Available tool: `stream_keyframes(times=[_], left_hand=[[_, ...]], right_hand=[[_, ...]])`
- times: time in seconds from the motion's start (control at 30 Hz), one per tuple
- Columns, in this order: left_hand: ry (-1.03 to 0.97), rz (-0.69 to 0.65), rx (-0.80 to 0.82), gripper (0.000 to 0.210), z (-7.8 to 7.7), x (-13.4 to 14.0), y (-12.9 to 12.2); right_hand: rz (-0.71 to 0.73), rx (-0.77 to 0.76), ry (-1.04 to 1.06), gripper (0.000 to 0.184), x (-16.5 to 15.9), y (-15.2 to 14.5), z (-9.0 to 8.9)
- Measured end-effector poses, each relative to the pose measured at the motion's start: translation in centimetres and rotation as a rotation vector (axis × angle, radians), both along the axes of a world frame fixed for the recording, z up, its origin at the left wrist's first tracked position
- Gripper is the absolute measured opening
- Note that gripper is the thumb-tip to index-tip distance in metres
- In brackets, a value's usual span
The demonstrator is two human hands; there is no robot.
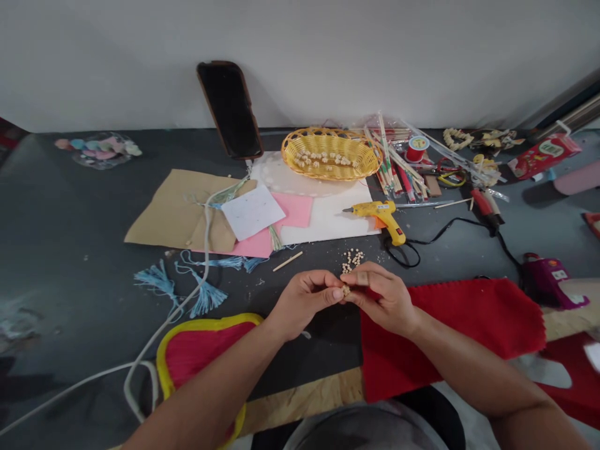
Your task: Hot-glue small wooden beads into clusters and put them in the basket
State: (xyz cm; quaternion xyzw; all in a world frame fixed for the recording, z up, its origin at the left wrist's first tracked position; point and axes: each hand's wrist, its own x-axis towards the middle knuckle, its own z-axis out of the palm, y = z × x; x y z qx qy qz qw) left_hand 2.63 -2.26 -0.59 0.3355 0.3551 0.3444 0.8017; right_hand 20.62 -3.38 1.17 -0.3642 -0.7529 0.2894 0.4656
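My left hand [312, 299] and my right hand [382, 297] meet over the front of the dark table. Between their fingertips they pinch a small cluster of pale beads [345, 290]; its underside is hidden by the fingers. Just beyond my fingers lies a loose heap of tiny beads [351, 257]. A yellow hot glue gun [382, 215] rests on its side behind my right hand, nozzle pointing left. Farther back, a yellow woven basket [330, 172] holds several similar bead clusters [315, 159]. A short wooden stick [287, 261] lies beyond my left hand.
Blue tassels [206, 299], a white cord [169, 319], brown paper [164, 212] and a pink sheet [297, 209] lie left. A phone [229, 109] leans on the wall. Red felt [473, 312] is under my right forearm. Packaged sticks [394, 165] and a juice carton [544, 156] stand back right.
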Motion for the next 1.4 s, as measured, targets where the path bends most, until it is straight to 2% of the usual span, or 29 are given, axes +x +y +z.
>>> stream_keyframes(times=[0.17, 0.37, 1.4], left_hand=[[-0.010, 0.033, -0.021, 0.021, 0.41, 0.04, 0.02], [-0.002, 0.034, -0.052, 0.021, 0.77, 0.02, 0.06], [0.029, 0.008, 0.003, 0.017, 0.43, -0.08, 0.18]], right_hand=[[0.007, 0.014, -0.012, 0.009, 0.24, 0.09, 0.10], [0.008, 0.027, -0.023, 0.011, 0.27, 0.12, 0.24], [0.024, 0.058, -0.070, 0.013, 0.41, 0.21, 0.35]])
